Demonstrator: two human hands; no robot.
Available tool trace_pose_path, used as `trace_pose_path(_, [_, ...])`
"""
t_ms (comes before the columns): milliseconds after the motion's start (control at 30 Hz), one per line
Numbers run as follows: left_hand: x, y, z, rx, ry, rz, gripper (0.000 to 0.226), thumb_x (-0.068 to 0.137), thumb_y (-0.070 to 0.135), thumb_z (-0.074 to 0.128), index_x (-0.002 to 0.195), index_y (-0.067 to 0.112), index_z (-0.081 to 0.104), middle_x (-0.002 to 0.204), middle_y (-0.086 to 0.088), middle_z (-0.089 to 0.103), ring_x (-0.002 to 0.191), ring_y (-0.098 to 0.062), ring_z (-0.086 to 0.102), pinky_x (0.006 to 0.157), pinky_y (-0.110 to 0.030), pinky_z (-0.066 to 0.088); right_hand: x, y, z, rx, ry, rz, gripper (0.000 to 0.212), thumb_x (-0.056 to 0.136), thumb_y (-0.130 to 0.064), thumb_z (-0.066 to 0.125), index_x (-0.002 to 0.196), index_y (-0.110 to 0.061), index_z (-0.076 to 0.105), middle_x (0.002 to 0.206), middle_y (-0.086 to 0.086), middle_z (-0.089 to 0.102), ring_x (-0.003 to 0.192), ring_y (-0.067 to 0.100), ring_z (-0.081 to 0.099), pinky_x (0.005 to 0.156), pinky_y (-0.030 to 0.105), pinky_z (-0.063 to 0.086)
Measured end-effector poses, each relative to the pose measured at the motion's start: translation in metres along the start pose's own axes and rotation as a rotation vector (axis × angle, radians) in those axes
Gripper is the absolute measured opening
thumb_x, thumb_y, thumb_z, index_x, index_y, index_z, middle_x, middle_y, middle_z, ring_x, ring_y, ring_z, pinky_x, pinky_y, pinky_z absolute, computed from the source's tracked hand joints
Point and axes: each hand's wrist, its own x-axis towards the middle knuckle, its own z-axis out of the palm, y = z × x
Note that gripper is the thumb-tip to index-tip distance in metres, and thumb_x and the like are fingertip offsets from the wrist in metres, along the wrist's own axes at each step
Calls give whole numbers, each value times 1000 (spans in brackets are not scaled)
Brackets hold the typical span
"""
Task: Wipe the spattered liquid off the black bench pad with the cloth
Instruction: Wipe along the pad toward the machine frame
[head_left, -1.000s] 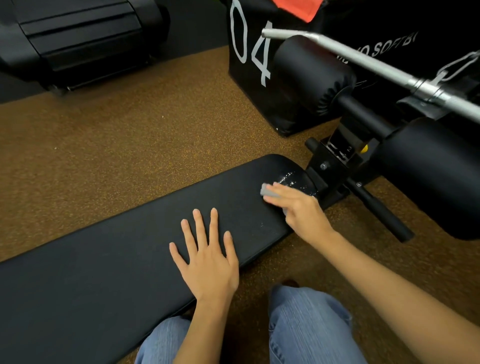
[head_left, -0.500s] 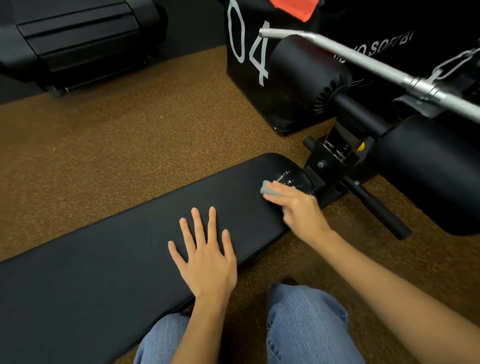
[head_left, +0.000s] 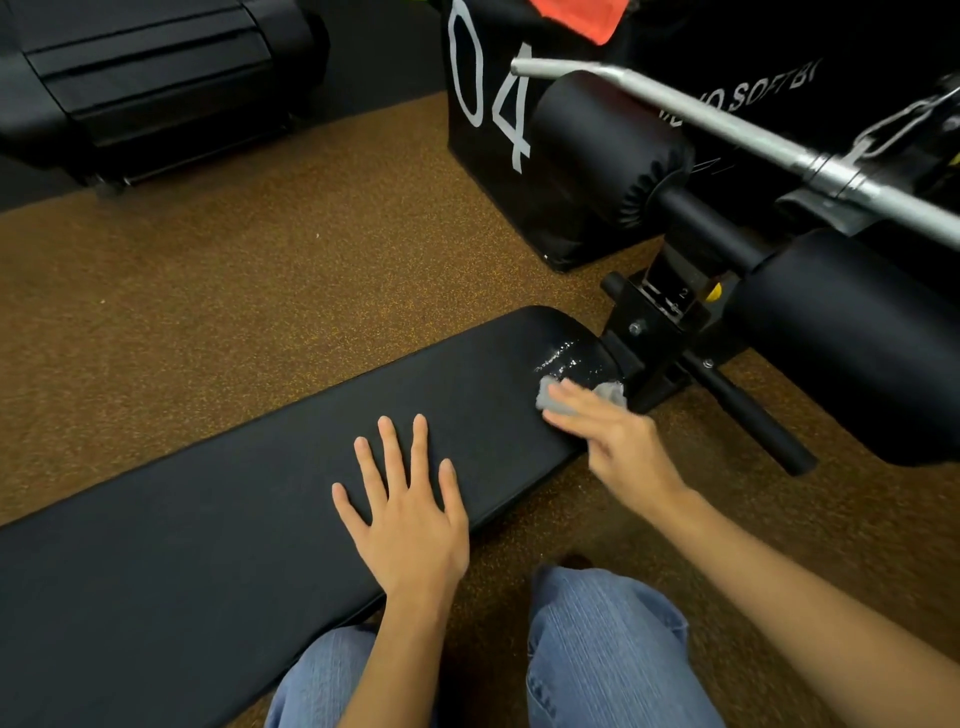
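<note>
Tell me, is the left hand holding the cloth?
No, the left hand lies flat and empty on the bench pad, while the right hand presses the grey cloth.

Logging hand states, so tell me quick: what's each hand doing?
Left hand: open, flat on the bench pad, holding nothing.
Right hand: fingers pressing the grey cloth onto the pad.

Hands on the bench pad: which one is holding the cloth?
The right hand, near the wet end of the bench pad, presses the grey cloth. The left hand lies flat, empty, fingers spread.
</note>
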Motion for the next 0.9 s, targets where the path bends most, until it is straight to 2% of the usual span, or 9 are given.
trace_pose_path(67, [0,0,0,0,2,-1,57,101,53,9,155,45,-6,167,10,-11,154,-18,-14,122,-52,-5,-21,-1,1,19,-103,-142,60,72,27,59,121,-6,63,137,6,53,134,18,45,113,34,34])
trace_pose_path(133, [0,0,0,-7,1,0,57,101,53,9,155,45,-5,166,11,-11,154,-18,-15,122,-52,-5,-27,9,-12,0,-118,-190,62,68,26,63,121,-7,64,137,6,53,131,19,47,113,28,33])
trace_pose_path(233, [0,0,1,0,0,-2,56,102,52,10,155,45,-5,166,11,-11,154,-18,-15,122,-52,-5,-7,28,-28,-24,33,-46,52,75,23,58,119,-4,64,134,6,52,129,21,49,113,17,27])
trace_pose_path(300, [0,1,1,-2,2,-4,56,102,52,10,155,45,-5,166,10,-11,154,-18,-14,122,-52,-5,10,27,-24,-19,152,113,46,80,21,54,118,-3,65,134,7,54,130,22,49,114,22,29])
trace_pose_path(367, [-1,1,0,-11,4,-8,56,102,52,11,155,45,-5,166,10,-11,154,-18,-14,122,-52,-5,14,14,-13,3,152,143,46,81,21,53,118,-4,65,134,8,56,132,20,47,114,31,32])
trace_pose_path(533, [0,1,1,-10,7,-3,54,103,51,8,155,45,-7,166,10,-12,154,-18,-15,122,-52,-5,-26,16,-13,-14,-50,-130,57,74,24,59,122,-7,63,139,8,52,133,20,45,113,34,34])
trace_pose_path(733, [0,1,3,-3,6,-9,57,101,52,8,155,45,-9,166,10,-14,153,-18,-17,122,-53,-5,13,24,-18,28,228,235,47,82,21,52,120,-3,63,136,3,52,133,19,45,114,26,30])
trace_pose_path(833, [0,2,3,-9,2,-10,57,101,53,9,155,45,-9,166,11,-14,153,-18,-18,123,-53,-5,-1,5,-4,13,98,71,50,77,22,55,119,-5,64,134,-3,49,132,17,45,113,15,25])
trace_pose_path(900, [0,1,3,-9,3,-9,56,101,53,8,155,46,-9,166,11,-14,153,-18,-18,123,-53,-6,-21,6,-5,-18,-36,-92,50,76,18,56,120,-6,64,137,3,50,133,18,45,114,19,27])
